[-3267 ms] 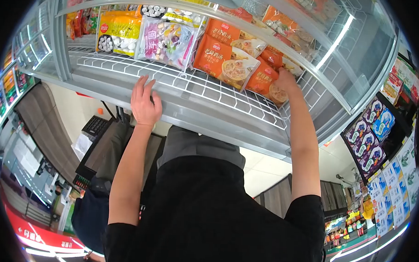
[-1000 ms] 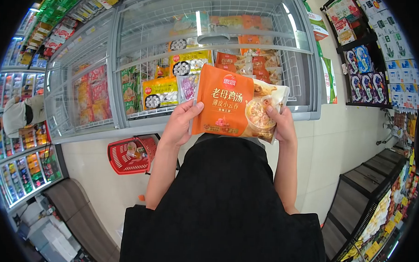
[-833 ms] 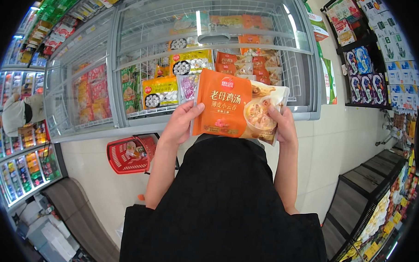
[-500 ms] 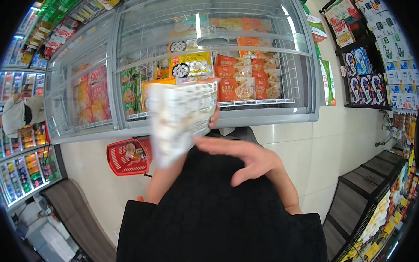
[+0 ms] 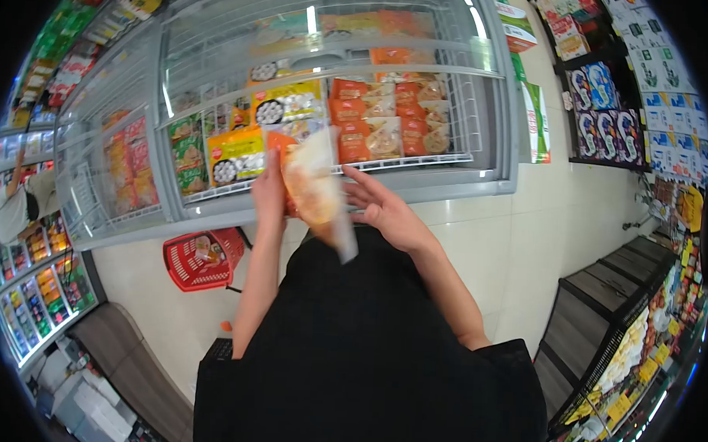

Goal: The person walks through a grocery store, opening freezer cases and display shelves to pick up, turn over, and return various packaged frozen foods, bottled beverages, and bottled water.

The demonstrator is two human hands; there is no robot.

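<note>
An orange and white frozen-food bag (image 5: 312, 184), smeared by motion, is held upright over the freezer's front edge. My left hand (image 5: 270, 193) grips its left side, with the fingers partly hidden by the bag. Beside the right edge of the bag is my right hand (image 5: 389, 213), its fingers apart and stretched out; whether the fingertips touch the bag is unclear. Just behind the bag, in the freezer, lie orange packets (image 5: 357, 139) with round food pictured on them and a yellow bag (image 5: 238, 156) showing white balls.
The chest freezer (image 5: 480, 182) has sliding glass lids and a wire basket inside. A red shopping basket (image 5: 204, 272) with an item in it stands on the floor at left. Another person (image 5: 17, 209) is by the far-left shelves. Dark tiered shelving (image 5: 612, 308) stands at right.
The bag has turned from its white printed back to its orange side. My left hand now shows at its left side, and my right hand has moved up beside it. The view has shifted slightly.
</note>
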